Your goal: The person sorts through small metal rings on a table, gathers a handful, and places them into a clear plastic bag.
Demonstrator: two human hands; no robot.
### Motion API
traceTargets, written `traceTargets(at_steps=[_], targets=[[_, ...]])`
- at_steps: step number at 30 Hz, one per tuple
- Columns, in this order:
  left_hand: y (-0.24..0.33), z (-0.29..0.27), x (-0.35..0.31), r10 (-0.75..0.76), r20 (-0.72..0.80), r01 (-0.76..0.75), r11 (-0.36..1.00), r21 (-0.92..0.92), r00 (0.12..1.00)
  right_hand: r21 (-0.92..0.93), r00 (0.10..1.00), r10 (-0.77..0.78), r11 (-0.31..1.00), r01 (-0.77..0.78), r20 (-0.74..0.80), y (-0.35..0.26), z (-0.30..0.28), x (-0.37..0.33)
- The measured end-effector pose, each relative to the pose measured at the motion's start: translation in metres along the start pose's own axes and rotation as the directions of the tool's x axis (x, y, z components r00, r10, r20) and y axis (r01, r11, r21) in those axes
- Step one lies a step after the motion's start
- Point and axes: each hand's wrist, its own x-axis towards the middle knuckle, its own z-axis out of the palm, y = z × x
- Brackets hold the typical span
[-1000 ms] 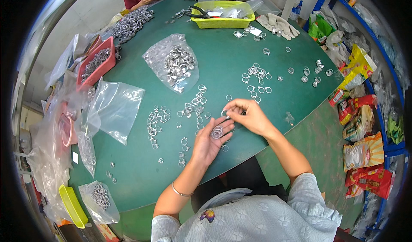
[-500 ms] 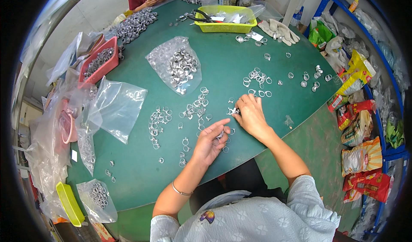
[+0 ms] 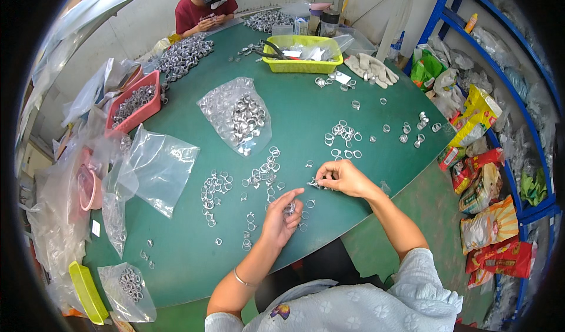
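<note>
Shiny red plastic bag (image 3: 500,258) by the blue metal shelf (image 3: 538,211): pale print, too small to read. Left hand (image 3: 281,219): grip curled, index out, silver metal rings (image 3: 289,209) in the palm. Right hand (image 3: 346,178): narrow grip, small silver ring cluster (image 3: 314,183) pinched at the fingertips; can't tell if it touches the green tabletop (image 3: 188,279).
</note>
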Motion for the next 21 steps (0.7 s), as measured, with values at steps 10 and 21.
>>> traceTargets(at_steps=[10,21], targets=[[-0.001,-0.005,0.002,0.013,0.013,-0.012,0.999,-0.053,1.000,0.142,0.996,-0.055,0.988,0.065,-0.074,-0.008,0.001,-0.006],[-0.001,-0.004,0.004,0.001,-0.011,-0.001,1.000,-0.025,1.000,0.230,0.815,0.050,0.968,0.103,-0.578,0.064,-0.136,0.122]])
